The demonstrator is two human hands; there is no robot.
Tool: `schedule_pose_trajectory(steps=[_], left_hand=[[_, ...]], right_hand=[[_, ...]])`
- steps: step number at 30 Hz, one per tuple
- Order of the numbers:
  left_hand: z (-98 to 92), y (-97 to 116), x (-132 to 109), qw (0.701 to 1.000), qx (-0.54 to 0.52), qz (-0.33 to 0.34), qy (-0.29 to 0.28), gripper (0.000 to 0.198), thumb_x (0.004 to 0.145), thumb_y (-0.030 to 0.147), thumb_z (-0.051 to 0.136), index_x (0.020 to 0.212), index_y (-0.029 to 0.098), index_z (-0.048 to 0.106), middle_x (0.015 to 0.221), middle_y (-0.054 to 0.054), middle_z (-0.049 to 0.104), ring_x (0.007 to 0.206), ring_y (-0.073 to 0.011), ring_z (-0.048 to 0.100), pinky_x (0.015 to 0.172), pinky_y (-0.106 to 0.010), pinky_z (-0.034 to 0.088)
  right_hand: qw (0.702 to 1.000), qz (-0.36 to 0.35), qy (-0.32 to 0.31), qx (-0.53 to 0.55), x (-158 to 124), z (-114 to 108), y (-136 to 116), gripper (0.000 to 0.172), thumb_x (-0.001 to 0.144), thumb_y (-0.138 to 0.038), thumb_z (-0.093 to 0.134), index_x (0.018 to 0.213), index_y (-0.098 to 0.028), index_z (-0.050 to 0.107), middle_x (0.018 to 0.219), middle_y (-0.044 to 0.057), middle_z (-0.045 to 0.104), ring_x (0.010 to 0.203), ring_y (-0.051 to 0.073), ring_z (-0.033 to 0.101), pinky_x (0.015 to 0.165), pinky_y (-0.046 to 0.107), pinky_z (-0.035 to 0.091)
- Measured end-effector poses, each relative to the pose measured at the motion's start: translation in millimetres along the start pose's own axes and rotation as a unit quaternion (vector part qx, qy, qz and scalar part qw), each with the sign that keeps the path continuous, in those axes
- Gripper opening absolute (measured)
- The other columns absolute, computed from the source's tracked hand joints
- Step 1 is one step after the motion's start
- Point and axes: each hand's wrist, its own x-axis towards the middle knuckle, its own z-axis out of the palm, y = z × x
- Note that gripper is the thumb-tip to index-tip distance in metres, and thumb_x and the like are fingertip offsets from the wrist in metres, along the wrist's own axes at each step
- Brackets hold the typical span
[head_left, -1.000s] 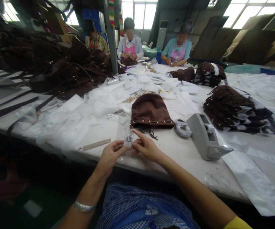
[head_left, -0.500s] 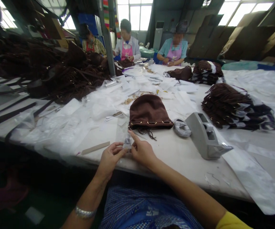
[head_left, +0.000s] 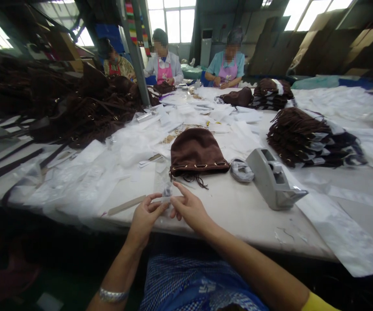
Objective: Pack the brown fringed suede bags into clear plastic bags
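here, left hand (head_left: 146, 216) and right hand (head_left: 189, 209) both pinching small clear packet (head_left: 166, 190), near brown pouch (head_left: 197, 152).

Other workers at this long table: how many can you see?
3, all seated at the far end: one in red on the left, one in white beside, one in teal on the right. Others may be hidden.

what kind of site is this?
Likely a small bag factory's packing or finishing table. Piles of brown suede bags, stacked fringe pieces, loose clear plastic sleeves, a tape dispenser, and aproned co-workers seated at the far end.
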Motion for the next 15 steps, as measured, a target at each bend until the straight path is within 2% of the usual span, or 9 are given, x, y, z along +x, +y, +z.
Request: schedule_pose_trajectory(steps=[4, 7, 9, 11, 12, 15], left_hand=[[3.8, -0.4, 1.1, 0.998, 0.052, 0.016, 0.02, 0.064, 0.063, 0.049, 0.083, 0.113, 0.016, 0.059, 0.082, -0.007, 0.076, 0.075, -0.0208, 0.07, 0.073, -0.027, 0.048], [7.8, 1.4, -0.2, 0.995, 0.088, 0.019, 0.033, 0.064, 0.062, 0.05, 0.083, 0.112, 0.016, 0.061, 0.083, -0.008, 0.077, 0.078, -0.0229, 0.071, 0.073, -0.028, 0.049], [8.9, 4.2, -2.0, 0.997, 0.076, 0.013, 0.021, 0.064, 0.061, 0.048, 0.083, 0.112, 0.016, 0.062, 0.084, -0.008, 0.077, 0.08, -0.0242, 0.071, 0.074, -0.029, 0.05], [7.1, 7.6, -3.3, 0.999, 0.037, 0.002, 0.0, 0.065, 0.061, 0.046, 0.084, 0.114, 0.015, 0.062, 0.088, -0.009, 0.077, 0.084, -0.0248, 0.072, 0.076, -0.03, 0.051], [4.9, 9.0, -3.5, 1.0, 0.015, -0.002, -0.004, 0.065, 0.061, 0.045, 0.084, 0.114, 0.015, 0.062, 0.091, -0.01, 0.077, 0.086, -0.0243, 0.072, 0.078, -0.03, 0.051], [-5.2, 11.3, -1.6, 0.999, -0.04, -0.004, 0.022, 0.059, 0.064, 0.043, 0.083, 0.112, 0.015, 0.063, 0.097, -0.009, 0.076, 0.088, -0.0207, 0.07, 0.082, -0.029, 0.053]], right_hand=[[0.988, 0.014, 0.052, 0.142, 6.0, 9.5, 14.2, 0.062, 0.078, -0.033, 0.071, 0.133, -0.017, 0.049, 0.074, -0.001, 0.068, 0.052, 0.008, 0.055, 0.048, 0.018, 0.039], [0.991, 0.016, 0.049, 0.119, 6.2, 5.6, 19.5, 0.056, 0.081, -0.036, 0.068, 0.131, -0.017, 0.052, 0.075, 0.0, 0.069, 0.051, 0.008, 0.056, 0.048, 0.018, 0.04], [1.0, 0.0, 0.011, 0.026, 4.7, -5.0, 16.9, 0.054, 0.087, -0.037, 0.061, 0.137, -0.02, 0.048, 0.08, 0.001, 0.072, 0.051, 0.011, 0.06, 0.046, 0.02, 0.04], [0.99, -0.047, -0.009, -0.136, 2.2, -21.1, 10.3, 0.049, 0.092, -0.033, 0.054, 0.14, -0.026, 0.047, 0.083, 0.0, 0.074, 0.053, 0.013, 0.064, 0.051, 0.023, 0.045], [0.971, -0.077, 0.001, -0.227, 0.9, -30.6, 6.5, 0.046, 0.093, -0.031, 0.053, 0.139, -0.027, 0.05, 0.083, 0.0, 0.075, 0.055, 0.013, 0.065, 0.056, 0.024, 0.048], [0.882, -0.162, 0.082, -0.435, 0.6, -61.7, -2.8, 0.034, 0.093, -0.028, 0.055, 0.127, -0.027, 0.061, 0.092, 0.003, 0.076, 0.068, 0.018, 0.069, 0.07, 0.029, 0.052]])
